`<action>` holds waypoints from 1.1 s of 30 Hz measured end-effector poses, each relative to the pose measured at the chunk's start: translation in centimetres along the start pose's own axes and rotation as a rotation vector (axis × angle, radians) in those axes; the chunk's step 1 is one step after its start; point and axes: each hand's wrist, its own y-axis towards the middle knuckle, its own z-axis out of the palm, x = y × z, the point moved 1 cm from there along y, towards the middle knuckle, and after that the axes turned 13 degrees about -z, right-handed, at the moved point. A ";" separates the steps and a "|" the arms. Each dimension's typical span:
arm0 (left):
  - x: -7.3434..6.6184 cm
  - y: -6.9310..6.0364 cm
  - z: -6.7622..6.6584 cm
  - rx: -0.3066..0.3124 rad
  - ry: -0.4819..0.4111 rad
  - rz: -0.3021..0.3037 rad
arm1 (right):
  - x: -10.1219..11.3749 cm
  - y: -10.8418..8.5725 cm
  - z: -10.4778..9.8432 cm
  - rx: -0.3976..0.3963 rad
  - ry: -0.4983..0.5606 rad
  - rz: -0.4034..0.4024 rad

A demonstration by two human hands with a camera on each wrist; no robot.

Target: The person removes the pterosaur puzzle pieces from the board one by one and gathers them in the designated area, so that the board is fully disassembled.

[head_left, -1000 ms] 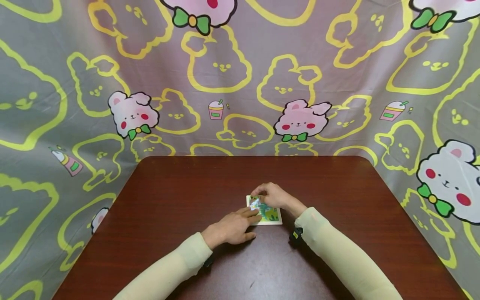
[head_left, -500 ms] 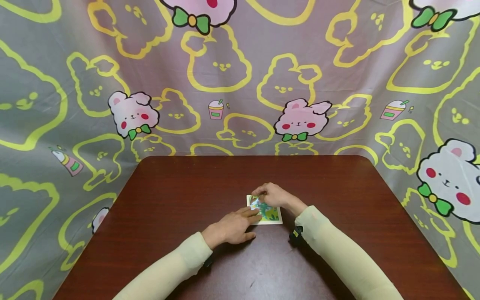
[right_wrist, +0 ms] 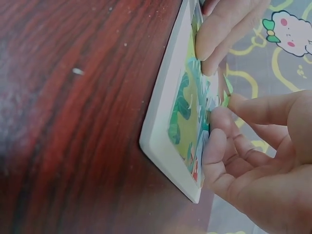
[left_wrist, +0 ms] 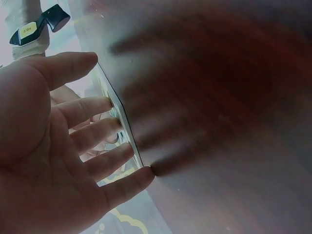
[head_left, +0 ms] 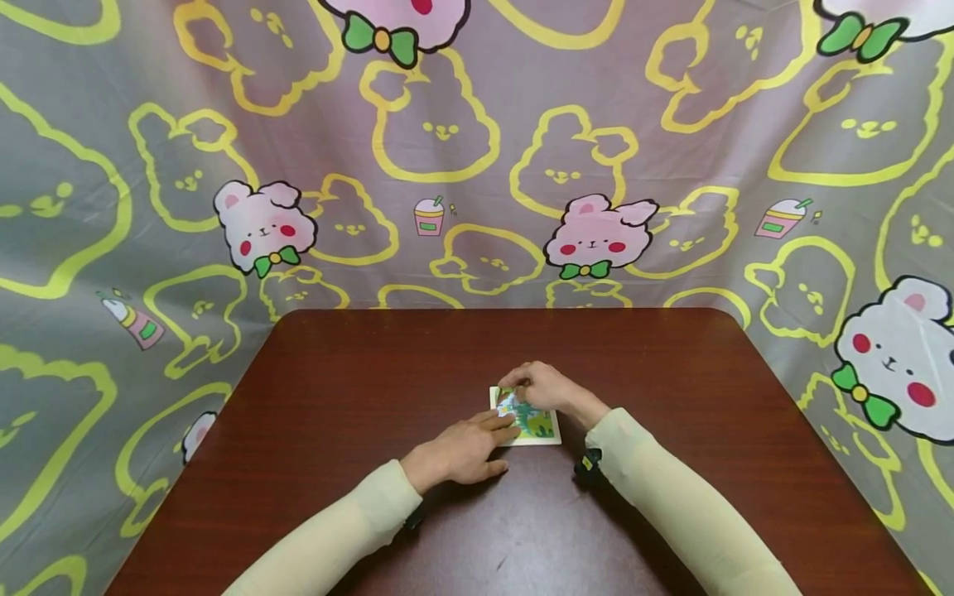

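"White-rimmed board (right_wrist: 159, 114), flat around the middle of the glossy brown table (head_left: 373, 372), partly covered!"
"Left hand (head_left: 464, 451)?"
"Spread, fingertips down on the board's left side."
"And the right hand (head_left: 544, 387)?"
"Pinching a thin green piece (right_wrist: 228, 87), tilted up, its base lost behind fingers. Full outline? Can't tell."
"Any shift?"
"Barely: both hands sit where they sat a second ago."

No legible txt; yel. label (left_wrist: 28, 30) blurry
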 end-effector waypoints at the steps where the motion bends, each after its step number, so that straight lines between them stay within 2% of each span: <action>1: 0.0 0.0 0.0 0.000 0.000 -0.001 | -0.1 0.0 0.0 0.001 0.010 0.007; 13: 0.0 0.2 0.0 0.011 0.005 -0.008 | 0.0 -0.3 -0.2 -0.013 0.071 -0.004; 20: 0.1 0.2 0.1 0.005 0.005 -0.007 | -0.2 -0.1 -0.2 -0.045 0.176 0.036; 33: 0.0 0.1 0.1 0.015 0.001 -0.014 | -0.4 0.2 0.5 -0.080 0.156 0.057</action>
